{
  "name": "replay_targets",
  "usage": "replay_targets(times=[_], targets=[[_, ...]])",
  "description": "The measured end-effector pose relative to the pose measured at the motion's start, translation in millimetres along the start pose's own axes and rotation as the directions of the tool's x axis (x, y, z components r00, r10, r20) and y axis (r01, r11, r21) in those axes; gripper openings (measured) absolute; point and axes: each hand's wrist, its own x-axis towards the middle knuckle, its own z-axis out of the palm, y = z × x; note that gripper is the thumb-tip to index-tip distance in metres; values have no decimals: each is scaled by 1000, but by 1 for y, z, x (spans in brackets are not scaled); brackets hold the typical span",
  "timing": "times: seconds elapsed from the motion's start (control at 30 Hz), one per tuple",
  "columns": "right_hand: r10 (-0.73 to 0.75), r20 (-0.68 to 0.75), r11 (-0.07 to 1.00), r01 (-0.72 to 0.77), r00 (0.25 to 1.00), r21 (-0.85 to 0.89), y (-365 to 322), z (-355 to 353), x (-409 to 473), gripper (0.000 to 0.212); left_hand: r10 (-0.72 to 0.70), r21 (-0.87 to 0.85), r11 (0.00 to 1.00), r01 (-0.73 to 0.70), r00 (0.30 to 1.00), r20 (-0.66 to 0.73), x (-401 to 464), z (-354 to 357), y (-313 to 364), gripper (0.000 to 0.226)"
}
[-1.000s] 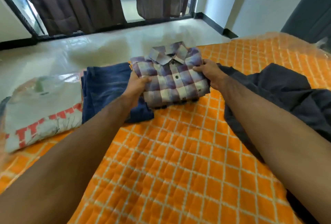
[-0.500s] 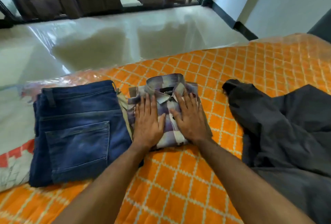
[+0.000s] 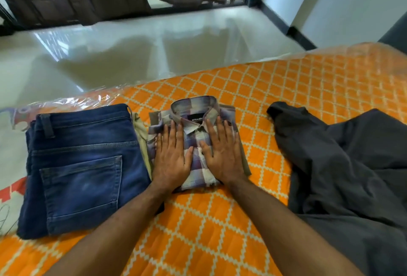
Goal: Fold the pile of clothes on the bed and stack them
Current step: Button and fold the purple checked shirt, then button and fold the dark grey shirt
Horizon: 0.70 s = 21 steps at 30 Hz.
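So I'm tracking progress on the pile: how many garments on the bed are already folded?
3, maybe more: the blue denim jeans at left, the checked collared shirt under both flat hands, and a white printed garment at the far left edge. A beige layer beneath may be another.

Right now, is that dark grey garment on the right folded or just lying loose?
Loose, not folded. The grey garment sprawls crumpled over the bed, unlike the plaid shirt and jeans, which are neat rectangles.
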Motion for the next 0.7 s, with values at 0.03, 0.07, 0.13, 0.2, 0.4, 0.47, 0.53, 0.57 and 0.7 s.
replay_targets(times=[0.03,0.07,0.13,0.2,0.4,0.47,0.53,0.57,0.7], targets=[[2,15,999,-1,1000,-42,0,-8,0,71,11,-1,1000,-11,1000,14,2,-2,2,76],[2,71,999,1,997,-43,-5,-7,3,72,10,-1,1000,-10,998,55,4,-3,-6,77],[-2,173,1000,5,985,-14,-6,-34,-3,75,3,10,1000,-5,993,121,10,-15,-1,78],[-12,263,998,-3,965,56,-3,-52,-17,74,-67,29,998,63,979,192,9,-27,4,74],[19,250,996,-40,968,80,57,-108,-172,77,-5,-272,962,-8,999,-48,-129,-11,95,72],[109,127,992,-100,986,-70,91,-127,-227,76,41,-365,930,-37,999,2,-156,3,123,71],[268,-18,927,-263,963,-268,127,-147,-284,80,130,-359,932,-54,973,190,-172,16,145,68],[354,-48,883,-351,934,-313,146,-156,-313,84,203,-316,942,-112,941,272,-181,22,158,67],[553,249,823,-474,795,-312,189,-174,-410,76,421,-320,898,-302,797,432,-214,27,207,64]])
